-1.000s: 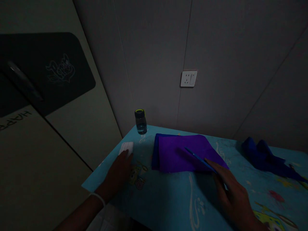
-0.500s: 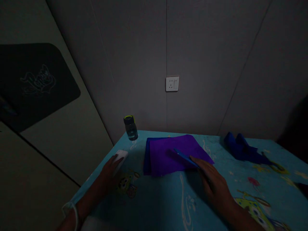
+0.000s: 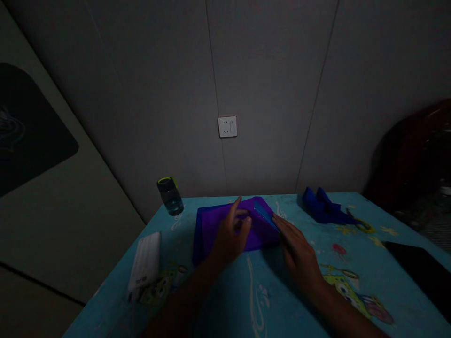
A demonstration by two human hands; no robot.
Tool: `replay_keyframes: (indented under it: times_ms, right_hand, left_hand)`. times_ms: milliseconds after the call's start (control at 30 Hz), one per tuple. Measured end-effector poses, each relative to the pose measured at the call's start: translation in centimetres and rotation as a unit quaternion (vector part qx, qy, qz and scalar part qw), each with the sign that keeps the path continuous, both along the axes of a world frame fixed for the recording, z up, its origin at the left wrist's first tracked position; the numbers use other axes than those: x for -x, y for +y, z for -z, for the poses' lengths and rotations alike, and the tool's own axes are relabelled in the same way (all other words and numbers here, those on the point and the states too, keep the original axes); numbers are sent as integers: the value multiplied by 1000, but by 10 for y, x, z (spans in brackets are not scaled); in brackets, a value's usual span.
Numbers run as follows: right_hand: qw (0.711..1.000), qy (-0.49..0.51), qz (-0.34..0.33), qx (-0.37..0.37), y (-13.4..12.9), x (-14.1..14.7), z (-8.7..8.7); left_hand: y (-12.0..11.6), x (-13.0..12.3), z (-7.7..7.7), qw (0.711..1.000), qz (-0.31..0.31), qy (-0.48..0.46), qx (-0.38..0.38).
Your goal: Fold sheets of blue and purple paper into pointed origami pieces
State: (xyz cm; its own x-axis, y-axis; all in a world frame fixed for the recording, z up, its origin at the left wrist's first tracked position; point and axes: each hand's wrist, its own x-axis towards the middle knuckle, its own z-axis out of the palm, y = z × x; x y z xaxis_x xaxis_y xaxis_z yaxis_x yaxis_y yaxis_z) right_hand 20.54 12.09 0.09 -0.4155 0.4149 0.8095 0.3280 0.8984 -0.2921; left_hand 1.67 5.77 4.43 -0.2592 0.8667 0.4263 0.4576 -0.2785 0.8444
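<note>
My right hand (image 3: 298,249) grips a thin blue phone (image 3: 265,216), held tilted with its edge toward me. Beneath it lies a purple sheet (image 3: 213,230), on top of a dark blue sheet (image 3: 198,239) that shows along the left and back. My left hand (image 3: 230,234) is over the purple sheet, fingers spread and holding nothing, a short way left of the phone. A white power bank (image 3: 146,258) rests at the left side of the table, with a cable at its near end.
A water bottle (image 3: 170,195) stands at the back left. Folded blue material (image 3: 320,206) and yellow-handled scissors (image 3: 364,226) lie at the back right. A black flat object (image 3: 419,272) is on the right. The patterned turquoise tablecloth (image 3: 282,300) reaches the wall, which has a socket (image 3: 227,126).
My left hand has come off the white power bank and moved right, toward the phone. My right hand still holds the phone. The view has turned to the right.
</note>
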Motion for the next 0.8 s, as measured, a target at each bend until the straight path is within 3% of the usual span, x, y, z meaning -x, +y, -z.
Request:
replay_keyframes:
  times_ms: [67, 167, 267, 333, 467, 633, 800]
  right_hand:
    - [1000, 0, 5, 14, 1, -1, 0]
    - [999, 7, 5, 32, -1, -2, -1]
    - [997, 12, 8, 76, -4, -3, 0]
    - [996, 20, 13, 90, -6, -3, 0]
    - [996, 25, 12, 85, -10, -2, -2]
    - [995, 11, 21, 93, -9, -2, 0]
    - [995, 4, 27, 96, -7, -3, 2]
  left_hand:
    - [-11, 27, 1, 985, -44, 162, 27]
    - [-49, 75, 11, 898, -121, 400, 134]
    - [-100, 121, 30, 801, -239, 508, 209]
    - [-131, 143, 44, 761, -285, 533, 235]
    - [-167, 162, 61, 752, -315, 511, 273]
    - [-186, 170, 65, 784, -297, 485, 251]
    - [-199, 201, 68, 818, -250, 460, 237]
